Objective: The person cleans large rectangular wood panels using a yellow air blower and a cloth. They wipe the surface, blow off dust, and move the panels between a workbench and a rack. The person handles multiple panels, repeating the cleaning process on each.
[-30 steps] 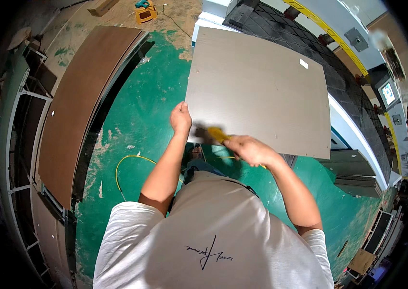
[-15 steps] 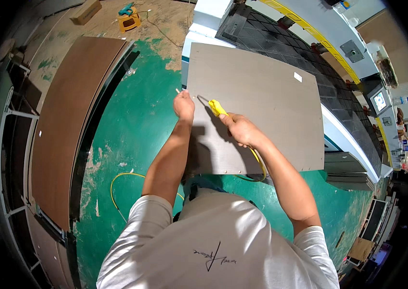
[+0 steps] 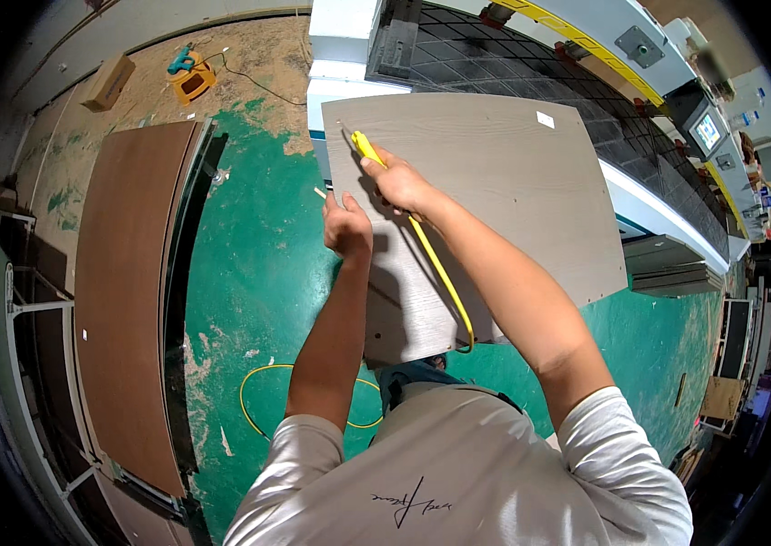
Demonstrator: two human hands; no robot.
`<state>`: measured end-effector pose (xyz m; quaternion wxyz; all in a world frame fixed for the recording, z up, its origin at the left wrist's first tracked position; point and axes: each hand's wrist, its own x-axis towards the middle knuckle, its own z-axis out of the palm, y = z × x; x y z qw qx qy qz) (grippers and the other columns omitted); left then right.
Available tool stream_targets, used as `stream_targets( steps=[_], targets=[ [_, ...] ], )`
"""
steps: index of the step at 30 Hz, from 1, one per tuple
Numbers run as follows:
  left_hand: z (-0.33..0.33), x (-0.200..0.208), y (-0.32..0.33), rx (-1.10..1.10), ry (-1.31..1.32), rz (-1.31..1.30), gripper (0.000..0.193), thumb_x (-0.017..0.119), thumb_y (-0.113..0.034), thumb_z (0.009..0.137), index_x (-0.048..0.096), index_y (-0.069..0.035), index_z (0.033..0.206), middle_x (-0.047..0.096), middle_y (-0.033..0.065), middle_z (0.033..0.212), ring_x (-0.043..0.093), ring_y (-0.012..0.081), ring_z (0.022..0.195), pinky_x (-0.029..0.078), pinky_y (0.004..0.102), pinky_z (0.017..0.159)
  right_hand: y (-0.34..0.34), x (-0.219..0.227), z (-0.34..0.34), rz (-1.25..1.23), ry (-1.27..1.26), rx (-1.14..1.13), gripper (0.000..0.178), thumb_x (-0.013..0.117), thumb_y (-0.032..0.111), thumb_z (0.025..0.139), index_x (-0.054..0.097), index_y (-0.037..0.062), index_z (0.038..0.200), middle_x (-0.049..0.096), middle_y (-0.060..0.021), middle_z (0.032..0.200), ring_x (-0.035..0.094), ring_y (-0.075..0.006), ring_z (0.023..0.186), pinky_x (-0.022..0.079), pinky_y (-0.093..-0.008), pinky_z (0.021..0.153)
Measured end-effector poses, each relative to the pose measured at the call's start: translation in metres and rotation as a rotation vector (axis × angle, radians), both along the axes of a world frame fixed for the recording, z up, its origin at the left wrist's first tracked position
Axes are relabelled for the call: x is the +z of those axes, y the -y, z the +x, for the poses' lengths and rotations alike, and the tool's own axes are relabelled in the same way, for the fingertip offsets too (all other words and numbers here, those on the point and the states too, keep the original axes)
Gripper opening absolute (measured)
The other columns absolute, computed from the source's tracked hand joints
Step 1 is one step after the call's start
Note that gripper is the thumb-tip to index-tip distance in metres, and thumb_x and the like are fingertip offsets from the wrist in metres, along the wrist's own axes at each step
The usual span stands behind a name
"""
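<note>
A grey wood-grain panel (image 3: pixel 495 200) lies flat in front of me, with small holes along its edges. My right hand (image 3: pixel 395 180) is closed around a yellow hose-fed nozzle gun (image 3: pixel 364 146), held over the panel's far left part. Its yellow hose (image 3: pixel 440 268) runs back beneath my forearm towards the near edge. Over the left edge, my left hand (image 3: pixel 347 226) is closed on a small pale stick that looks like a wooden dowel (image 3: pixel 320 193). Any further pieces inside that fist are hidden.
Brown panels (image 3: pixel 131 300) are stacked at the left beside a metal frame rack (image 3: pixel 40 307). A machine with a dark bed (image 3: pixel 495 73) and small screen (image 3: pixel 706 130) stands at the far right. An orange stool (image 3: pixel 192 86) and cardboard box (image 3: pixel 108 82) sit far left. Hose loops cross the green floor.
My right hand has carried the nozzle gun farther away, towards the panel's far left corner. My left hand has shifted slightly right, over the panel's edge. The whole view has turned somewhat.
</note>
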<state>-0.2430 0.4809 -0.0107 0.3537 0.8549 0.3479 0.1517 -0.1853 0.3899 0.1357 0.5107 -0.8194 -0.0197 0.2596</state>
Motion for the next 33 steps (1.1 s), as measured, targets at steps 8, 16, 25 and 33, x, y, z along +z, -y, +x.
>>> stream_targets(
  steps=[8,16,25,33],
  targets=[
    [0.004,-0.018,-0.008,-0.014,0.049,0.061,0.046,0.053,-0.035,0.102,0.059,-0.006,0.137,0.066,0.0221,0.121,0.065,0.0415,0.107,0.054,0.0493,0.088,0.049,0.011,-0.016,0.145,-0.240,-0.061,0.057,0.047,0.037,0.108,0.031,0.0223,0.161,0.055,0.0009,0.077,0.050,-0.0065,0.056,0.039,-0.0210,0.041],
    [0.001,0.025,-0.001,-0.027,-0.133,-0.062,0.060,0.050,-0.044,0.098,0.053,-0.006,0.143,0.062,0.0227,0.133,0.060,0.0432,0.119,0.047,0.0543,0.099,0.147,0.000,-0.039,0.155,-0.055,-0.503,0.047,0.045,0.040,0.108,0.044,0.0177,0.150,0.054,-0.0002,0.077,0.050,-0.0088,0.059,0.041,-0.0252,0.045],
    [0.001,0.029,0.007,-0.043,-0.192,0.003,0.063,0.051,-0.045,0.096,0.051,-0.006,0.145,0.060,0.0232,0.137,0.061,0.0427,0.120,0.047,0.0541,0.100,0.227,-0.001,-0.134,0.216,-0.095,-0.500,0.035,0.043,0.041,0.109,0.049,0.0159,0.132,0.058,0.0011,0.078,0.051,-0.0069,0.058,0.039,-0.0229,0.044],
    [-0.011,0.002,0.013,-0.406,-0.054,0.533,0.065,0.049,-0.040,0.101,0.041,-0.004,0.154,0.033,0.0206,0.163,0.026,0.0355,0.152,0.024,0.0551,0.121,0.302,0.008,-0.247,0.138,-0.055,-0.444,0.055,0.043,0.043,0.110,0.037,0.0151,0.157,0.053,0.0027,0.075,0.049,-0.0067,0.066,0.041,-0.0236,0.057]
  ],
)
